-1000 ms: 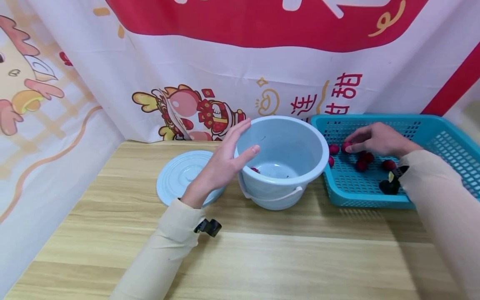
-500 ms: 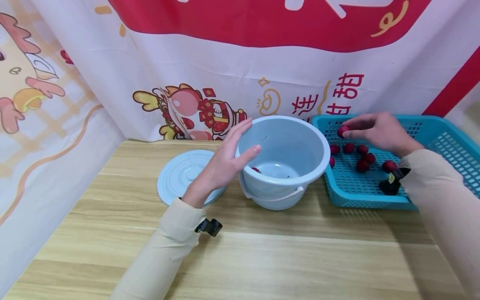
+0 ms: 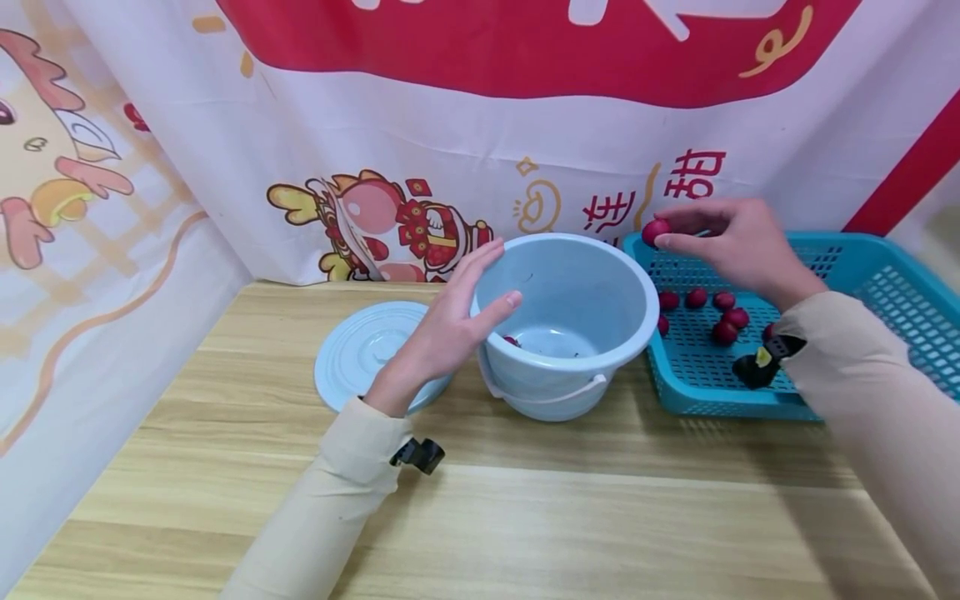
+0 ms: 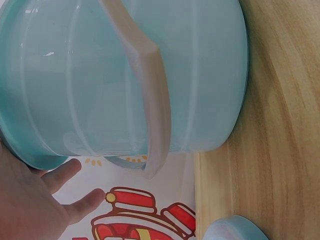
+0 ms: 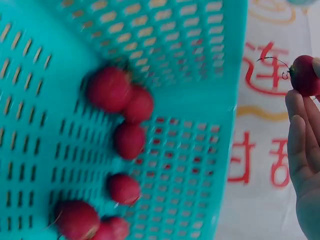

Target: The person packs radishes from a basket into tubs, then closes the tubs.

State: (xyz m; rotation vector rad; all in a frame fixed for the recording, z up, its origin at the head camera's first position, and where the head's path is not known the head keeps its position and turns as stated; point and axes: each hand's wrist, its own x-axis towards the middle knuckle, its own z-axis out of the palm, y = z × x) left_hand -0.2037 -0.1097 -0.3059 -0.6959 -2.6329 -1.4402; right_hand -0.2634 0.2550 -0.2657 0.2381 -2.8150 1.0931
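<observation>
In the head view, my right hand pinches a small red radish between thumb and fingers, above the left back rim of the blue-green basket. The right wrist view shows the thin, curling root of this held radish. Several more radishes lie in the basket's left part. My left hand rests against the left rim of a light blue bucket, fingers extended and thumb over the opening. Inside, near the left wall, a bit of red radish shows; the rim hides the rest.
A round light blue lid lies on the wooden table left of the bucket, partly behind my left forearm. The bucket's handle hangs down at the front. A printed cloth hangs behind everything.
My right hand has lifted a radish out of the basket and carried it up and left toward the bucket. The left hand has stayed at the bucket rim.
</observation>
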